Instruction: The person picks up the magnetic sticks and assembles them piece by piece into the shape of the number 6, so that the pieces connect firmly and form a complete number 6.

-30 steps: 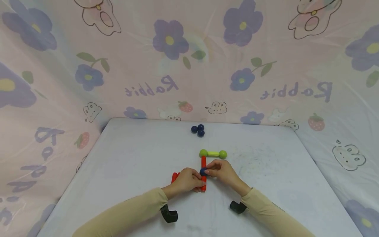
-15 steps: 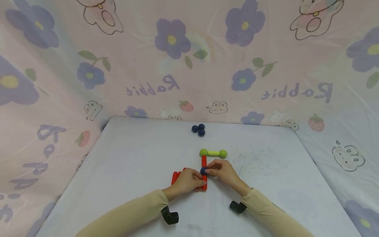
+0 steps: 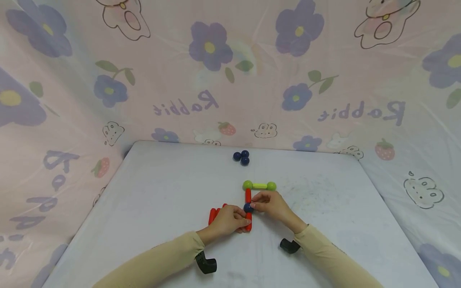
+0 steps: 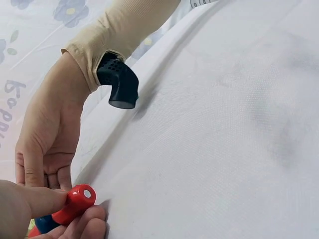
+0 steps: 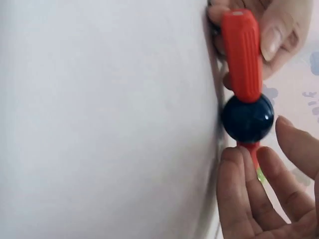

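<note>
- Presently pinching the near red rod (image 3: 248, 227) between thumb and fingers of the left hand (image 3: 227, 220); marked with a pale disc at its free end, as seen from the left wrist.
- Holding thumb and fingers apart around the blue ball (image 3: 248, 207) with the right hand (image 3: 272, 206); leaving a slim gap between thumb and ball in the right wrist view; cannot tell whether the fingertips touch it.
- Joined in line beyond the ball: far red rod (image 3: 248, 195), reaching to a green ball (image 3: 247, 185).
- Running rightward from there: yellow-green rod (image 3: 259, 186), ending at a second green ball (image 3: 271, 186).
- Lying just beside the left hand, partly hidden by it: loose red rods (image 3: 212, 216).
- Fixed at the cuffs of beige sleeves (image 3: 155, 256): black angled pieces (image 3: 206, 264).
- Grouped near the far edge of the white bench (image 3: 162, 192): three dark blue balls (image 3: 245, 161).
- Hung behind: pale printed cloth (image 3: 248, 96), patterned with purple flowers, strawberries and rabbits; lettered "Rabbit" twice across the back, in mirror writing; lettered again down the left side, harder to read.
</note>
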`<state>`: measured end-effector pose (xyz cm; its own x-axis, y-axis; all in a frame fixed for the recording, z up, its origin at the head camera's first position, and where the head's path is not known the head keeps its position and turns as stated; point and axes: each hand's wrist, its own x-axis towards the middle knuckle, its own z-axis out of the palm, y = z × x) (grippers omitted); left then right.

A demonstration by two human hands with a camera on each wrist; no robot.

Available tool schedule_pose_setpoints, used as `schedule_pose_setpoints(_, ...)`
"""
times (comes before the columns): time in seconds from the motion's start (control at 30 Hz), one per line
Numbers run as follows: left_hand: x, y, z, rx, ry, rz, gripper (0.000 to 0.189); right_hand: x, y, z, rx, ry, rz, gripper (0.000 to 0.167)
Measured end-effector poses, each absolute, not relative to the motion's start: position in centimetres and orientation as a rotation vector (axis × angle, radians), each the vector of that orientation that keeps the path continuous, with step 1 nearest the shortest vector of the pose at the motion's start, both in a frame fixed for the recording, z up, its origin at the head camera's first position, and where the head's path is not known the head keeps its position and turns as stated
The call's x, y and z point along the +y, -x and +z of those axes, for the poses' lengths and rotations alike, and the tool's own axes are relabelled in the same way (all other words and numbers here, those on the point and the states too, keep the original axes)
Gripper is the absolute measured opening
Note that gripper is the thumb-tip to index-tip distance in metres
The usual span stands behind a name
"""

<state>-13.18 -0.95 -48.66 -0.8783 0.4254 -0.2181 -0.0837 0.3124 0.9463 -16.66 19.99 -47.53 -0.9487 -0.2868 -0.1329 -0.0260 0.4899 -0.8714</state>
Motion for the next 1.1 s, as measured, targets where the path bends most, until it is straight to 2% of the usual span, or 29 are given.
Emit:
schedule_pose_setpoints(0.27, -0.9, 13.0, -48.3, 2.143, -0.291, 1.602, 0.026, 20.2, 19.1, -46.0, 2.594, 0.241, -1.447, 0.022)
schedule_pose_setpoints(0.63, -0.8, 13.0, -48.5, 2.133, -0.262, 1.585, 0.027, 20.1, 25.0, -44.7, 2.765, 0.137, -1.458, 0.036)
schedule_pose_setpoints(1.1, -0.8, 13.1, -48.5, 2.149, -0.278, 1.575, 0.026, 18.0, 30.5, -45.3, 2.721, -0.055, -1.493, 0.04)
